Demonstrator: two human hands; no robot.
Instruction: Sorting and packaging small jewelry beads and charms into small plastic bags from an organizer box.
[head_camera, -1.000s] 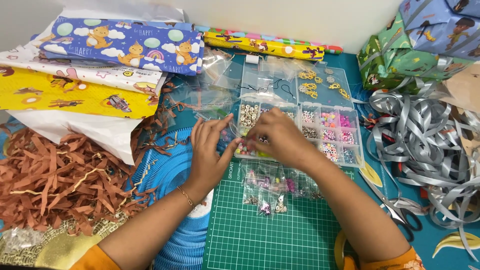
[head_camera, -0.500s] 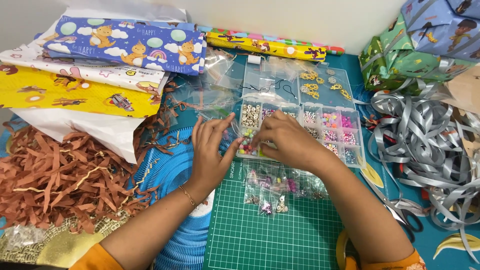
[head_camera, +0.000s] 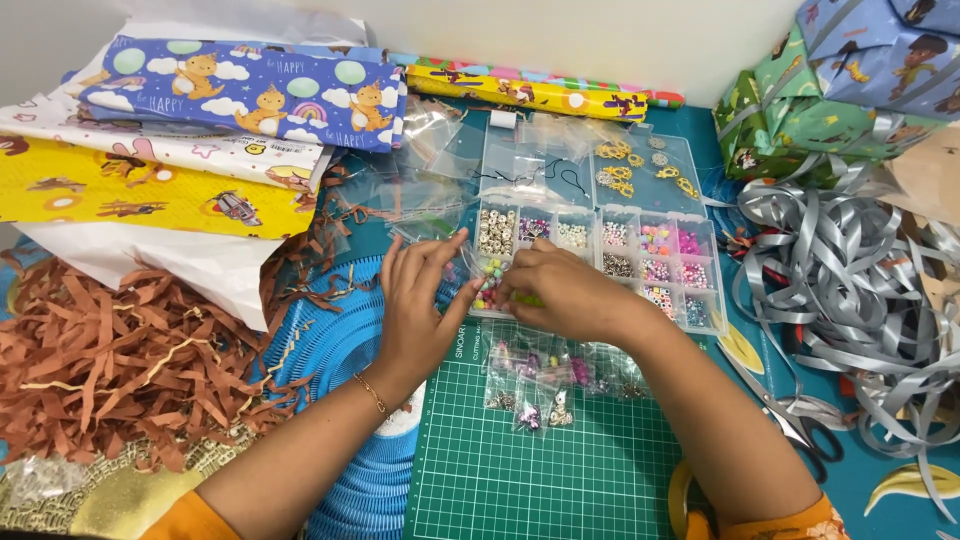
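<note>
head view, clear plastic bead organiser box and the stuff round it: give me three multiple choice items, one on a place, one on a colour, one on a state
1. Where does the heap of silver curling ribbon lie relative to the clear plastic compartment bead box?
A. to its right
B. to its left
C. inside it

2. What colour is the gridded cutting mat?
A. red
B. green
C. white

3. How is the bead box's lid?
A. shut
B. removed and out of view
C. open, laid back behind the compartments

Answers:
1 A: the ribbon piles up right of the box.
2 B: the mat under the forearms is green.
3 C: the clear lid lies flat behind, while the left hand and right hand meet at the compartments.
</note>
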